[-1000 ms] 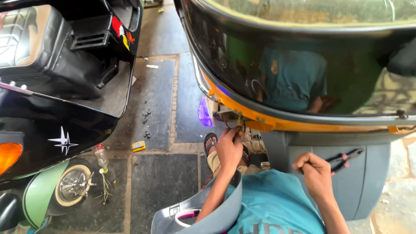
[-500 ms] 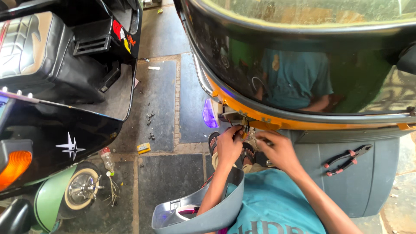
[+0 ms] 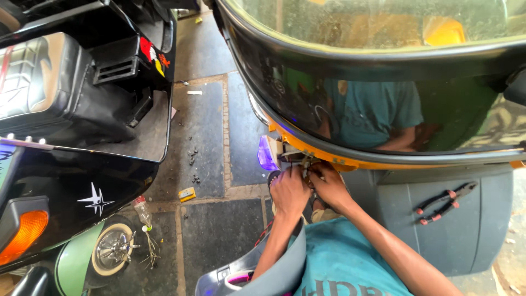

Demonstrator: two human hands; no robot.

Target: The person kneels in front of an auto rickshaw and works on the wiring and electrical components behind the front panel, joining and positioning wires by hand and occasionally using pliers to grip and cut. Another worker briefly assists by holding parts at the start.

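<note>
Left hand (image 3: 289,192) and right hand (image 3: 330,186) are pressing together under the yellow trim (image 3: 307,147), fingers curling around wiring (image 3: 303,163); grip unclear, fingertips hidden. Pliers (image 3: 445,203) are lying well right, untouched.

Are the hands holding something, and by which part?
Cannot tell: both hands, left and right, have their fingers at wiring under the windscreen rim; the pliers lie unheld.

Your right hand (image 3: 329,186) has let go of the red-handled black metal pliers (image 3: 445,203), which now lie on the grey plastic panel (image 3: 482,230) at three o'clock. That hand has moved in beside your left hand (image 3: 289,192) at the wiring under the yellow trim.
</note>
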